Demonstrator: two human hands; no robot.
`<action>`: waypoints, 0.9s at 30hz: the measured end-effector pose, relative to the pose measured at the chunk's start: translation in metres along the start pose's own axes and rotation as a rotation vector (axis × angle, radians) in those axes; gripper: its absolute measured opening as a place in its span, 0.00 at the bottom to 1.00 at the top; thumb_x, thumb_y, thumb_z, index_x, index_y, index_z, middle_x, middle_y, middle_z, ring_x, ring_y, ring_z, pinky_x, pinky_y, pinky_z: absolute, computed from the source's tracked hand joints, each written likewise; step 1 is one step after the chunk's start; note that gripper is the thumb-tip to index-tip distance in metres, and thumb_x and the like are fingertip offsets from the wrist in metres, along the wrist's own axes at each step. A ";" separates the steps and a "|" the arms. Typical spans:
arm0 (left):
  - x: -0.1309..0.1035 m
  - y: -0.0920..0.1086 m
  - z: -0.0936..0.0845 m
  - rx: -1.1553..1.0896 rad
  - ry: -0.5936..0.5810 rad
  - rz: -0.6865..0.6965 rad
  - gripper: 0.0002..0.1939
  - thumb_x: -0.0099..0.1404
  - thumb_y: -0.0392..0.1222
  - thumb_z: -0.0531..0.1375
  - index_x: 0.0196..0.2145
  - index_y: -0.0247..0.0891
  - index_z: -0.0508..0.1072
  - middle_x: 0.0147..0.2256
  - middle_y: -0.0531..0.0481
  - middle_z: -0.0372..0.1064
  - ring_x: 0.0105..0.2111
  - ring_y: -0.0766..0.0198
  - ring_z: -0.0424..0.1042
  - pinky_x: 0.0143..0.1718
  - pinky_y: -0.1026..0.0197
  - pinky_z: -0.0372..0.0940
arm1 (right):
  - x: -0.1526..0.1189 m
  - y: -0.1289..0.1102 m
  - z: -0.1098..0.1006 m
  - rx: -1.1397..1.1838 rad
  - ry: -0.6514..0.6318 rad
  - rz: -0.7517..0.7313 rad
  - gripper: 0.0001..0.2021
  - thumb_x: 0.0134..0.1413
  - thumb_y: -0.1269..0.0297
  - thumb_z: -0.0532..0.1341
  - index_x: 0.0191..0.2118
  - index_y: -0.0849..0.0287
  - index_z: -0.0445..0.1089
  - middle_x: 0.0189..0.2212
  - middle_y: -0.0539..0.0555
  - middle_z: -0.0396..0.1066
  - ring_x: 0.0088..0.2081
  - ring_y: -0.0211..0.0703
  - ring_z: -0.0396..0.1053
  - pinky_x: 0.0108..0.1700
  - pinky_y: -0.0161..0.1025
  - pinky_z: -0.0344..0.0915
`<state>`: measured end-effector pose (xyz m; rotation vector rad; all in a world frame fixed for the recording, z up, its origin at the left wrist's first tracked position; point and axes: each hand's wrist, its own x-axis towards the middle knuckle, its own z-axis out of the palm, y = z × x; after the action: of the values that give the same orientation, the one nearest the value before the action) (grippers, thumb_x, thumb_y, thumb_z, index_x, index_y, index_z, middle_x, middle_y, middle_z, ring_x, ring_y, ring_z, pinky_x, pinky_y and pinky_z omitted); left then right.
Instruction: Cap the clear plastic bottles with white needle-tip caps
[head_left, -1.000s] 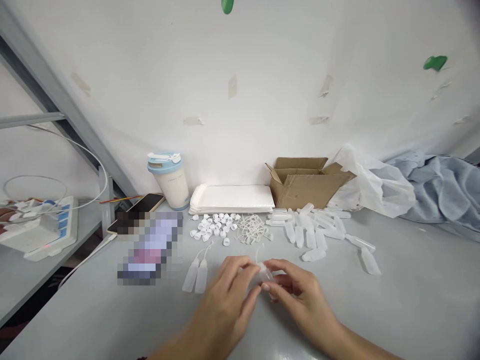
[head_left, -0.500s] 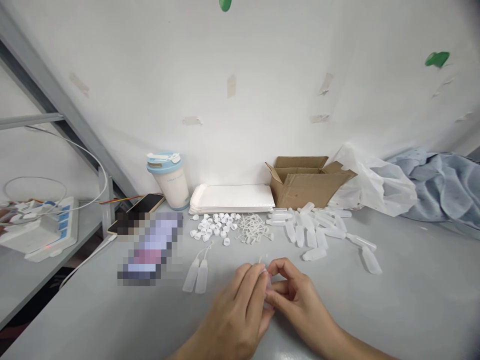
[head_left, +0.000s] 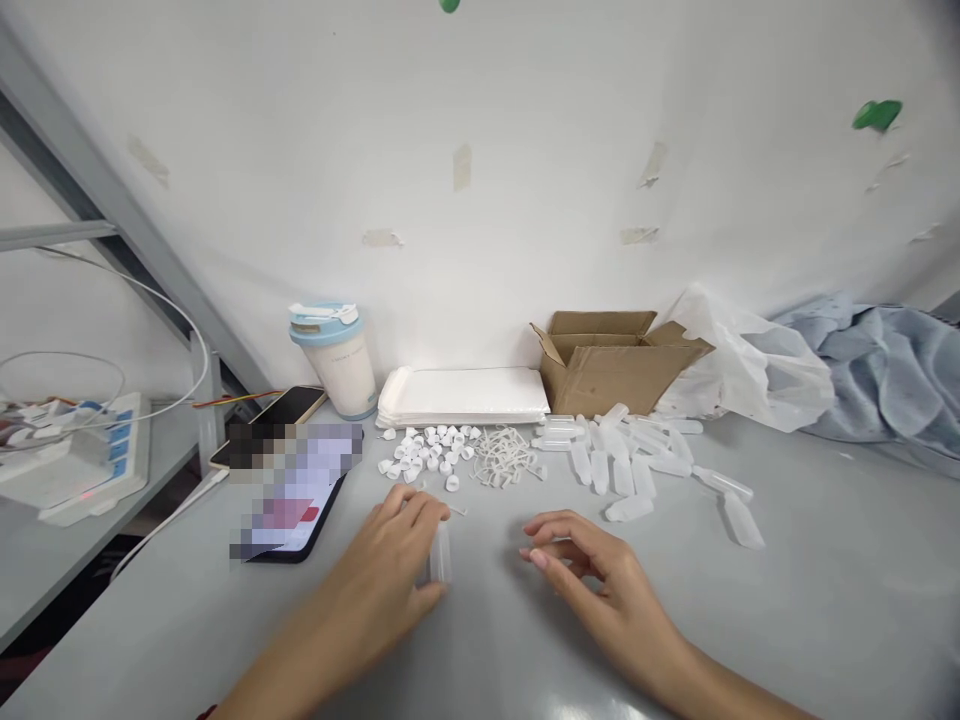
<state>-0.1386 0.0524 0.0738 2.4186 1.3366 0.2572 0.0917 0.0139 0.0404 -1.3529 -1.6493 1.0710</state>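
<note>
My left hand point(head_left: 390, 565) holds a small clear plastic squeeze bottle point(head_left: 441, 557) at the table surface, fingers by its upper end and thumb by its base. A thin white tip strap point(head_left: 456, 511) shows just beyond the fingertips. Two similar bottles that stood out earlier are covered by this hand. To the right, my right hand point(head_left: 585, 570) hovers low over the table, fingers loosely curled and apart, with nothing in it. White caps point(head_left: 420, 455), a tangle of pale strap pieces point(head_left: 506, 458) and loose clear bottles point(head_left: 622, 455) lie beyond my hands.
Behind the parts are a stack of white envelopes point(head_left: 465, 395), an opened cardboard box point(head_left: 630, 375) and a plastic bag point(head_left: 757, 360). Blue cloth point(head_left: 877, 370) lies far right. At left are a cup point(head_left: 341, 370), two phones point(head_left: 322, 510) and a power strip point(head_left: 105, 460).
My left hand has moved left with the bottle, over the spot where two bottles lay. My right hand has let go of the bottle and its fingers have opened.
</note>
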 end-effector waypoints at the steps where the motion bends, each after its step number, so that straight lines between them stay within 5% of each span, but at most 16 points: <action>1: 0.001 0.001 -0.001 0.018 -0.018 -0.022 0.19 0.50 0.27 0.57 0.41 0.38 0.66 0.42 0.46 0.67 0.47 0.51 0.61 0.46 0.50 0.62 | 0.000 0.000 0.000 -0.016 -0.002 -0.002 0.08 0.59 0.59 0.55 0.36 0.56 0.67 0.44 0.53 0.69 0.37 0.39 0.72 0.30 0.32 0.65; 14: -0.006 -0.019 -0.002 -0.097 -0.076 -0.078 0.18 0.49 0.29 0.54 0.39 0.41 0.65 0.43 0.48 0.63 0.50 0.54 0.59 0.46 0.54 0.61 | -0.001 -0.002 -0.001 -0.086 0.020 -0.063 0.06 0.59 0.61 0.55 0.35 0.56 0.67 0.43 0.52 0.69 0.33 0.36 0.71 0.28 0.31 0.64; 27: -0.010 -0.014 -0.002 -0.111 -0.108 -0.084 0.21 0.50 0.28 0.53 0.42 0.43 0.63 0.44 0.49 0.60 0.49 0.56 0.59 0.48 0.53 0.60 | -0.001 0.000 -0.004 -0.185 0.053 -0.169 0.06 0.59 0.64 0.54 0.34 0.56 0.67 0.43 0.54 0.69 0.33 0.37 0.70 0.25 0.30 0.64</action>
<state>-0.1554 0.0509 0.0706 2.2465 1.3366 0.1714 0.0958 0.0132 0.0423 -1.3185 -1.8233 0.7948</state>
